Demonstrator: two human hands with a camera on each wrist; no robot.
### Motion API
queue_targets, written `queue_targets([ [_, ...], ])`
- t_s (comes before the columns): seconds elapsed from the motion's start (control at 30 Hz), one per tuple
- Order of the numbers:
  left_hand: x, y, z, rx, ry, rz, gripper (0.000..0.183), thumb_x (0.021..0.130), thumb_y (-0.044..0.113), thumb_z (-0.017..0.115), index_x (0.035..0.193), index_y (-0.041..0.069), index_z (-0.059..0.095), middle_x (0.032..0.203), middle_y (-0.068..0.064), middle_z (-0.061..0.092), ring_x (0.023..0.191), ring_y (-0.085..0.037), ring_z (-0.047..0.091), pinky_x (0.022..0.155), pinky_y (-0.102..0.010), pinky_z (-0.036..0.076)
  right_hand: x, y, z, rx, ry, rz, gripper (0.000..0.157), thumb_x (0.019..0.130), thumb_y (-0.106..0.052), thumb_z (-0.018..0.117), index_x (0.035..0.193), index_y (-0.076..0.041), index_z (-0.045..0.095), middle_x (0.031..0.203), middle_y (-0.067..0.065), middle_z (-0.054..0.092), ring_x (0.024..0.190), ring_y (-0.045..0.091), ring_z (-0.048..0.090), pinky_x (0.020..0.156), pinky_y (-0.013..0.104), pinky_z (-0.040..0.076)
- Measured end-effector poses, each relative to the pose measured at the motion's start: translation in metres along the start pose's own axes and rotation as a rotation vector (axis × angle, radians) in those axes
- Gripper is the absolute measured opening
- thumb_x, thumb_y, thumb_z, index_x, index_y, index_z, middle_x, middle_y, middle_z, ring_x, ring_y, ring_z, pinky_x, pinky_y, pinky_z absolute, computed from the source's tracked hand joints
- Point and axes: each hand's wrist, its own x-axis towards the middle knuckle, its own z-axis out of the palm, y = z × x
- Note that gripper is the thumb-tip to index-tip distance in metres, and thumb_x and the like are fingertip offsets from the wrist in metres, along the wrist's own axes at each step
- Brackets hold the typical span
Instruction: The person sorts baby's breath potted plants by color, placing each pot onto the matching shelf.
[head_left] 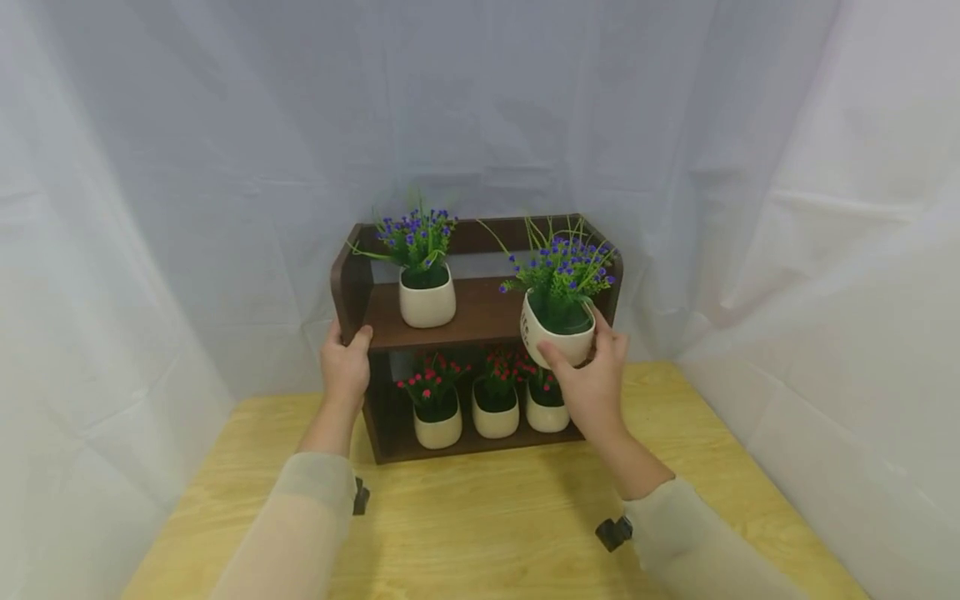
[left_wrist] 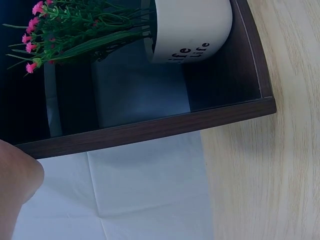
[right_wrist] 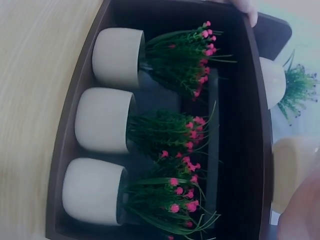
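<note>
My right hand [head_left: 596, 379] grips a white pot of purple flowers [head_left: 558, 342], thumb on the near side and fingers round its right side. The pot is tilted, in front of the right part of the dark brown wooden shelf [head_left: 480, 310]; in the right wrist view its base is close to the upper board's edge. At the shelf's left side, my left hand [head_left: 347, 362] holds the side panel, thumb at the front edge of the upper board. Another white pot with purple flowers [head_left: 427, 302] stands on the upper board, left of the middle.
Three white pots with red-pink flowers [head_left: 438, 425] stand in a row on the lower board. The shelf rests on a light wooden table [head_left: 480, 517]. White sheeting [head_left: 487, 100] hangs behind and at both sides. A black device [head_left: 613, 533] sits at the right wrist.
</note>
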Motion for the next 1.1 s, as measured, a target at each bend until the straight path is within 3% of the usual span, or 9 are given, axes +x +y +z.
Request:
queue_targets([
  [0.2,0.000,0.001,0.001,-0.021,-0.005,-0.002,0.047,0.108,0.017,0.061,0.154,0.006,0.056,0.160,-0.020,0.056,0.153,-0.034,0.047,0.133,-0.048,0.035,0.013,-0.005,0.005,-0.076,-0.017,-0.003,0.100,0.091,-0.045,0.088,0.168,-0.010,0.035,0.147,0.021,0.034,0.133,0.036,0.048,0.115,0.056,0.053],
  [0.8,0.001,-0.001,0.002,-0.020,0.010,0.009,0.048,0.107,0.014,0.060,0.153,0.004,0.055,0.159,-0.022,0.056,0.151,-0.035,0.048,0.132,-0.048,0.035,0.050,-0.008,0.020,-0.375,-0.090,0.014,0.105,0.094,-0.060,0.079,0.169,-0.005,0.031,0.148,0.024,0.040,0.121,0.038,0.055,0.103,0.055,0.058],
  [1.1,0.001,-0.002,0.002,-0.025,0.010,0.015,0.047,0.107,0.015,0.060,0.153,0.005,0.057,0.158,-0.021,0.057,0.151,-0.035,0.048,0.132,-0.049,0.036,0.068,-0.003,0.031,-0.455,-0.075,0.003,0.099,0.092,-0.062,0.081,0.163,-0.006,0.041,0.143,0.023,0.047,0.115,0.040,0.060,0.098,0.057,0.059],
])
